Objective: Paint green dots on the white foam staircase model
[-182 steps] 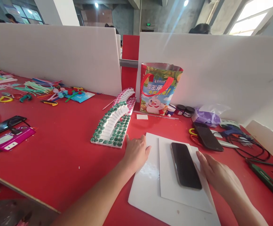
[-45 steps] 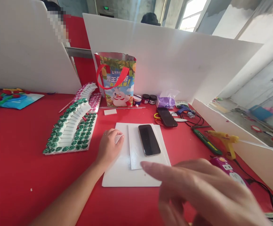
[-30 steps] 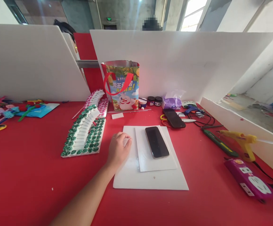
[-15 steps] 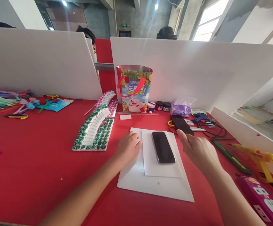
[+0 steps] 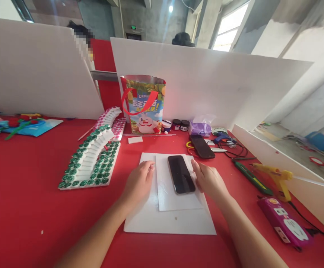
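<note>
A black smartphone (image 5: 181,175) lies face up on a small white sheet (image 5: 166,199), which rests on a larger white board (image 5: 142,223). My left hand (image 5: 140,181) is over the board's left side, fingers loosely curled, with nothing seen in them. Beside the phone's right edge is my right hand (image 5: 210,180), its thumb raised and its other fingers curled under. Those fingertips are partly hidden, and I cannot tell whether they touch the phone or sheet; no held object shows. A second dark phone (image 5: 202,146) lies beyond that hand, next to scissors (image 5: 189,145).
A green-and-white stepped model (image 5: 91,162) stands left, with a pink one (image 5: 118,128) behind. At the back are a printed bag (image 5: 146,108), paint jars (image 5: 180,124) and purple tissues (image 5: 201,127). To the right lie a green cutter (image 5: 253,178), yellow glue gun (image 5: 276,176) and magenta power strip (image 5: 285,223).
My right hand has moved from the second phone to beside the phone on the sheet. My left hand stays over the board's left side. The view has turned right.
</note>
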A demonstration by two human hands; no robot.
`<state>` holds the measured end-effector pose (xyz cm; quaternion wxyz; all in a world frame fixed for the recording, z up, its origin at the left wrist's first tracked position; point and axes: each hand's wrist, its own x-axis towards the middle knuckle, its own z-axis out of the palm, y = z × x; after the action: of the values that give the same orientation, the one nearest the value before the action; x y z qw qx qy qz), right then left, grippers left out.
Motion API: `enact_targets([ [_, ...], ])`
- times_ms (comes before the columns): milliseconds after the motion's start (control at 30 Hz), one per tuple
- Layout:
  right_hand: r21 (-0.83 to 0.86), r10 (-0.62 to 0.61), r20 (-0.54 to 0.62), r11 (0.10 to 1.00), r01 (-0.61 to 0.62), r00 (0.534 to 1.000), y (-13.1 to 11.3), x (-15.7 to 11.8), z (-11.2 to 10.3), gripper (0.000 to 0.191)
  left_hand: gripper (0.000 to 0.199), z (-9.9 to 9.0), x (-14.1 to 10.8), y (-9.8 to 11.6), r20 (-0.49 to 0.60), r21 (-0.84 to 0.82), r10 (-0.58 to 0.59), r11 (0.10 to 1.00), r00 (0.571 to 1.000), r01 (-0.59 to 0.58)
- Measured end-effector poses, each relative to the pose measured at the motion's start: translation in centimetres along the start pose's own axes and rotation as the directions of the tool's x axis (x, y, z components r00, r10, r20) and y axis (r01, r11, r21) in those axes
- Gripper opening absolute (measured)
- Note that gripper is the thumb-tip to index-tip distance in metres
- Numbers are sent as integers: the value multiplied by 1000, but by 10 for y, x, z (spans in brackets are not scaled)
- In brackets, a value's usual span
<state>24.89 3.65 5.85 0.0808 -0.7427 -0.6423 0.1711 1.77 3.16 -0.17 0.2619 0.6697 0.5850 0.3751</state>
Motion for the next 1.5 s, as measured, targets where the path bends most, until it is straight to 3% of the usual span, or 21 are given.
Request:
enact_targets([
  [133, -106, -62, -46, 993, 57, 997, 1, -2, 4, 56, 27, 1, -2, 0, 53, -173, -119, 977, 991, 126],
  [300, -272, -124, -45, 956, 108, 991, -13, -16, 12, 58, 32, 2, -3, 6, 123, -274, -217, 930, 968, 244],
  [500, -408, -162, -76, 905, 117, 984, -33, -34, 28, 93, 43, 4, -5, 15, 143, -296, -243, 915, 959, 276],
  [667, -381, -131, -41, 919, 106, 990, -27, -26, 25, 70, 49, 0, -3, 15, 180, -303, -247, 907, 952, 293],
  [833, -255, -39, 22, 966, 44, 999, -19, -19, 16, 49, 48, -1, -2, 15, 185, -300, -246, 908, 952, 293],
  [1067, 94, 33, 47, 995, -37, 998, 5, -2, 8, 61, 38, 3, -5, 14, 182, -291, -248, 911, 952, 293],
  [1133, 322, 44, 62, 945, -61, 997, 11, 2, 7, 64, 37, 5, -7, 13, 193, -292, -252, 908, 948, 301],
  [1267, 688, -19, 115, 723, -66, 993, 10, 4, 5, 75, 32, 9, -10, 14, 205, -288, -250, 908, 946, 303],
  [1367, 720, -46, 102, 693, -42, 994, -1, 11, 3, 74, 28, 11, -11, 15, 188, -273, -249, 916, 950, 294],
  [1500, 553, -141, 124, 831, 50, 982, -36, 40, 1, 76, 24, 14, -10, 15, 156, -235, -227, 937, 961, 259],
])
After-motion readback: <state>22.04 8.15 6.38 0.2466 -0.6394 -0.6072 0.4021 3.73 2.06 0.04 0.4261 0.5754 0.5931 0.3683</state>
